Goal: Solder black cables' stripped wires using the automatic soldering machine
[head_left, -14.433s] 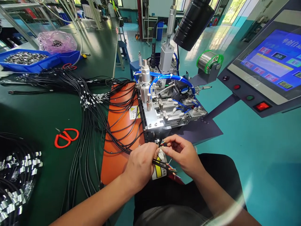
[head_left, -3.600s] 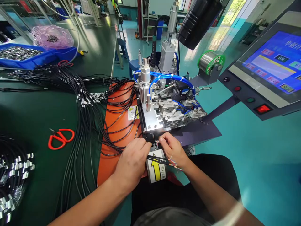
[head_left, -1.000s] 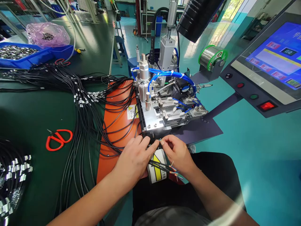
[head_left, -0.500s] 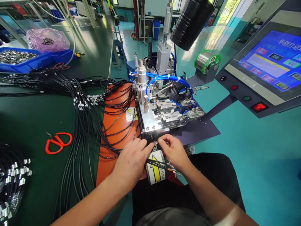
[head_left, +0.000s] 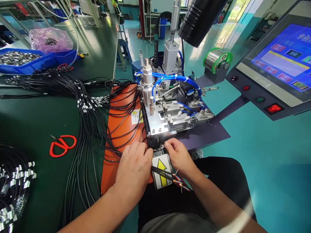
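Cables, black and slender, run from the loosely curled left hand across the yellow-arrow label.
Their frayed, coloured cores splay beside the right wrist. The left hand has drawn back slightly, leaving the right hand alone at the front edge of the silvery metal machine; its fingertips are close together, but whether they pinch a wire I cannot tell. Glossy blue tubing arches above; smooth orange base and dark-green worktop lie leftward.

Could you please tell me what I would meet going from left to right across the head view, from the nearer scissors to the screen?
Nearer red-handled scissors → left hand → right hand → spool of solder wire → lit blue screen.
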`<state>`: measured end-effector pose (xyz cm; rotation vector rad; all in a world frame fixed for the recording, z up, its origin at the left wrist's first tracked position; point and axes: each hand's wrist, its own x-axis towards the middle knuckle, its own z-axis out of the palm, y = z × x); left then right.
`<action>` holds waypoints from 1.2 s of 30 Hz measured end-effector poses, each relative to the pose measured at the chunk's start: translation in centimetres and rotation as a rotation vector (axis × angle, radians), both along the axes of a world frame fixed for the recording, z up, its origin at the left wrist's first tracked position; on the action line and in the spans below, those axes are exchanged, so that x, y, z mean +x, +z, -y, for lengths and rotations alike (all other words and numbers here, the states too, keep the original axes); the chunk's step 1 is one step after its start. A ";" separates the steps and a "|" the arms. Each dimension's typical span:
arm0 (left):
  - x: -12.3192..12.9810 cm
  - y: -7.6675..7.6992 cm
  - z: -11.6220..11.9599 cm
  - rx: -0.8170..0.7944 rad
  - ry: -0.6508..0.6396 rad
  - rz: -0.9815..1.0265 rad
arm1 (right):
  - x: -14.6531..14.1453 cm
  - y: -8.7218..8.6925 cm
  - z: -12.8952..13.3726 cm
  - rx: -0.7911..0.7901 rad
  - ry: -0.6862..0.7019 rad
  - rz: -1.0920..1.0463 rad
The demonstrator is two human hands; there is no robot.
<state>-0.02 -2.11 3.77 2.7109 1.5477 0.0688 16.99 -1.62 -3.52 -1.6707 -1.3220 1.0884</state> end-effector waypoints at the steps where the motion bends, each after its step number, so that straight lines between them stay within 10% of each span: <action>1: 0.1 0.2 0.1 0.006 0.013 -0.016 | 0.1 0.2 0.1 -0.012 -0.015 -0.004; 5: 0.6 0.8 0.7 -0.015 0.007 -0.101 | 0.9 1.7 2.0 0.144 -0.068 0.077; 10: 0.6 0.4 1.7 -0.016 -0.041 -0.221 | 1.3 3.4 5.6 0.576 0.489 0.138; 13: 0.4 0.5 2.2 -0.005 -0.061 -0.205 | 1.0 3.3 6.2 0.651 0.559 0.086; 22: 1.2 3.1 2.4 -0.184 -0.141 -0.122 | 1.1 2.5 5.1 0.482 0.370 -0.207; 36: 0.9 2.1 2.6 -0.131 -0.129 0.064 | 1.4 2.8 3.3 0.195 0.165 -0.271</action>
